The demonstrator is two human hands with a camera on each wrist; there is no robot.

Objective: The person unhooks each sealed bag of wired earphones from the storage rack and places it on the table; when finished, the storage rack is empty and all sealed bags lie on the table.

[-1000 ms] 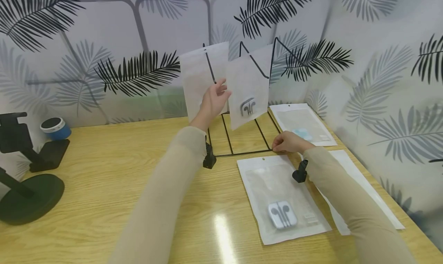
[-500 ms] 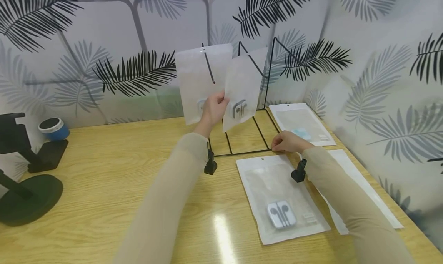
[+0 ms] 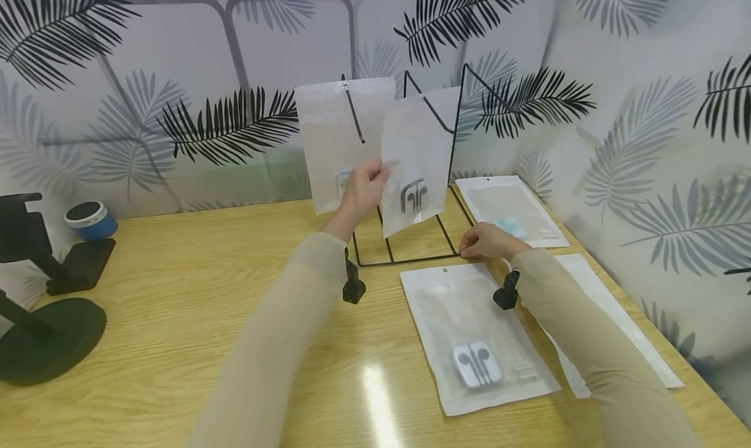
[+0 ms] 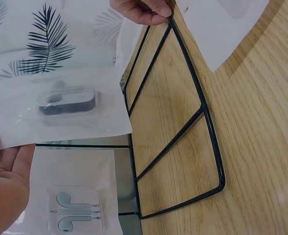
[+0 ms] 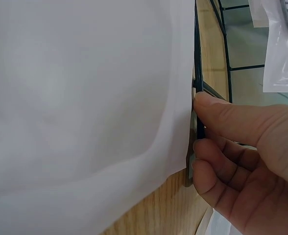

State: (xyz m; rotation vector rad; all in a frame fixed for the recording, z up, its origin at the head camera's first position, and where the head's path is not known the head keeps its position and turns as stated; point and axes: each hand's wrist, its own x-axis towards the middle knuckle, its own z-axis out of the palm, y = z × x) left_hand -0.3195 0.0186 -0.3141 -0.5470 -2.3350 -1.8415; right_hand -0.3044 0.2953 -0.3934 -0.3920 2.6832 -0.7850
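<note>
A black wire display rack point(image 3: 405, 261) stands at the back of the table, with two white zip pouches hung on its hooks. My left hand point(image 3: 362, 190) pinches the left edge of the right-hand hanging pouch point(image 3: 431, 151), which has boxed earphones point(image 3: 414, 196) inside. Behind that hand hangs the other pouch point(image 3: 331, 135); its earphones show clearly in the left wrist view point(image 4: 75, 210). At the rack's front right corner, my right hand point(image 3: 489, 240) grips the base wire between thumb and fingers, as the right wrist view shows around the black bar point(image 5: 199, 54).
A pouch with earphones point(image 3: 434, 317) lies flat in front of the rack. To the right lie a white pouch point(image 3: 622, 330), partly under my right sleeve, and one with a light-blue item point(image 3: 499, 200). A black stand point(image 3: 53, 337) and a blue round container point(image 3: 92, 221) are at left.
My left hand has gone from loose fingers beside the hanging pouches to pinching the right one's edge. That pouch swung and turned slightly. My right hand has stayed on the rack corner.
</note>
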